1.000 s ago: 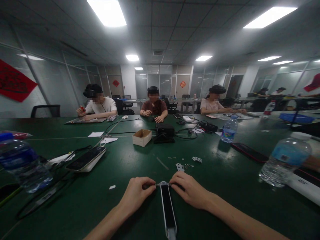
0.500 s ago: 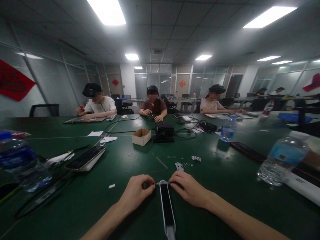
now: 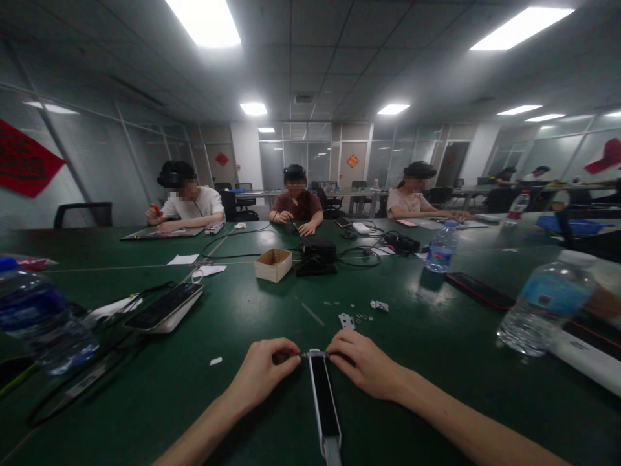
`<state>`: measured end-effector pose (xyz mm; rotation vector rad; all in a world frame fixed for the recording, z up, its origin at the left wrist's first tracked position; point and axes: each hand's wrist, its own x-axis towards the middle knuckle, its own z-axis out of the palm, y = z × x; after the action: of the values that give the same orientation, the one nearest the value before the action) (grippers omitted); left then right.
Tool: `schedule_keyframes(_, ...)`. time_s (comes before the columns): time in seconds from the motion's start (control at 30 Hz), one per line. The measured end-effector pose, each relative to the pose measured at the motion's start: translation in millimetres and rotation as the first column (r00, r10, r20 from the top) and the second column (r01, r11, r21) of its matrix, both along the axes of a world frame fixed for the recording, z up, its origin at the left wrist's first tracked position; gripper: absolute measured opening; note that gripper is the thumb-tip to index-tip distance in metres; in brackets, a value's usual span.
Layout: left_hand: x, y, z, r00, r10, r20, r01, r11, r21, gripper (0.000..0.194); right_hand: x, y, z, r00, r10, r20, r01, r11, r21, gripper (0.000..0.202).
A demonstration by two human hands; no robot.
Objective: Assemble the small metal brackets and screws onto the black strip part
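Observation:
A long narrow bar [image 3: 324, 395] with a black face and a pale metal frame lies in front of me, its far end between my hands. At that end, a short thin metal pin [image 3: 305, 355] sticks out to the left. My left hand [image 3: 264, 366] is closed in a pinch at the pin's outer tip. On the opposite side, my right hand [image 3: 363, 362] pinches close against the bar's end; its fingertips hide what they hold. Just beyond the right hand lie a flat metal plate with holes [image 3: 346, 321], several small rings [image 3: 363, 318] and a bent metal bracket [image 3: 379, 305].
Further out stand a small open box [image 3: 273, 266] and a black device [image 3: 316, 255] with cables. Phones [image 3: 165, 307] and water bottles [image 3: 546, 304] flank me on the green table [image 3: 272, 427]. Several people work across from me; one sits opposite [image 3: 297, 204].
Both hands keep their pinch at the bar's end with hardly any movement. The whole view has shifted very slightly.

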<state>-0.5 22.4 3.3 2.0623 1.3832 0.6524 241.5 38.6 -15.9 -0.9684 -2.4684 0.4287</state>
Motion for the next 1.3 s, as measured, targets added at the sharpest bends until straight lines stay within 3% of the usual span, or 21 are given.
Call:
schedule_keyframes(0.63,-1.4,2.2,-1.4,0.99,-0.007,0.139,0.021,0.995,-0.102,0.017,0.8,0.8,-2.7,1.0,-0.011,-0.005,0.011,1.0,-0.002,0.022)
schedule_keyframes(0.93,-2.9,2.3,8.7,0.993,-0.025,0.116,0.044,0.985,-0.167,0.018,0.2,-1.2,2.6,1.0,-0.015,0.019,0.015,1.0,-0.008,0.022)
schedule_keyframes(1.3,-2.9,4.8,1.3,0.987,-0.033,0.157,0.062,0.981,-0.185,0.017,0.2,0.9,-1.3,1.0,0.0,0.002,0.0,1.0,0.027,0.021)
